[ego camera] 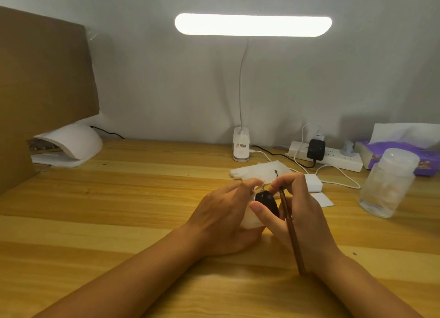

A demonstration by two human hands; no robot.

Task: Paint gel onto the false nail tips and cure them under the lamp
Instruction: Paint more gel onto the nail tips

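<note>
I see both hands meeting in the centre of the frame, above the wooden table (119,198). The left hand (221,213) has a narrow grip: thumb and curled fingers hold a dark glossy object (266,202) against a white wad of paper in the palm. The right hand (302,213) holds a brown-handled brush (291,229), handle pointing toward the lower right, its fingertips bunched just above the dark object. A small pale piece sits between the fingertips of both hands, but I cannot tell what it is. The white curing lamp (76,144) stands at middle left, well apart from the hands. A lit desk lamp (252,25) spans the upper centre. A clear jar (388,184) stands at right.
</note>
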